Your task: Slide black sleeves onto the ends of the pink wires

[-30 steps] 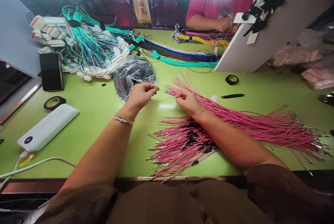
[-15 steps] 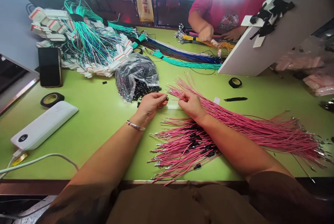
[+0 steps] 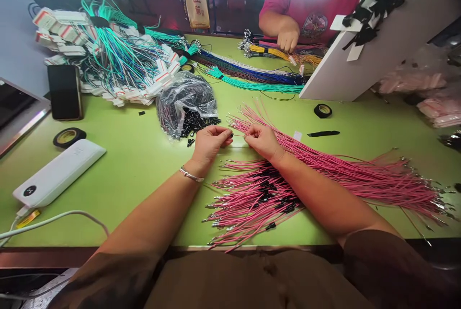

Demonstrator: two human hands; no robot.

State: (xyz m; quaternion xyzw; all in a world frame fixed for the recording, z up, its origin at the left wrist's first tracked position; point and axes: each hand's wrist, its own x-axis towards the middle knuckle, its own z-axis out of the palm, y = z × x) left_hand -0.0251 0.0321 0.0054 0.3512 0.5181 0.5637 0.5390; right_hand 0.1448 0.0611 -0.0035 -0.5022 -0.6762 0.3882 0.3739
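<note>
My left hand [image 3: 213,143] pinches a small black connector, of which only a bit shows at the fingertips. A pink wire [image 3: 237,135] runs from it to my right hand [image 3: 262,141], whose fingers are closed on that wire. Under and beyond my right hand lies a long bundle of pink wires [image 3: 324,170] with metal terminals at both ends. Nearer me spreads a second group of pink wires [image 3: 237,203], several carrying black connectors [image 3: 268,191]. Just past my left hand rests a clear plastic bag [image 3: 185,100] with black connectors [image 3: 194,122] spilling out.
At the left are a phone [image 3: 65,92], black tape [image 3: 69,137] and a white power bank [image 3: 59,172] with a cable. Behind lie teal wires with white connectors [image 3: 158,78]. A grey panel [image 3: 360,59] stands right; across the table a person's hand [image 3: 288,35] handles wires.
My hands stay close together, with the wire between them; my right hand's fingers have shifted slightly. The view has moved a little. The person opposite has moved a hand.
</note>
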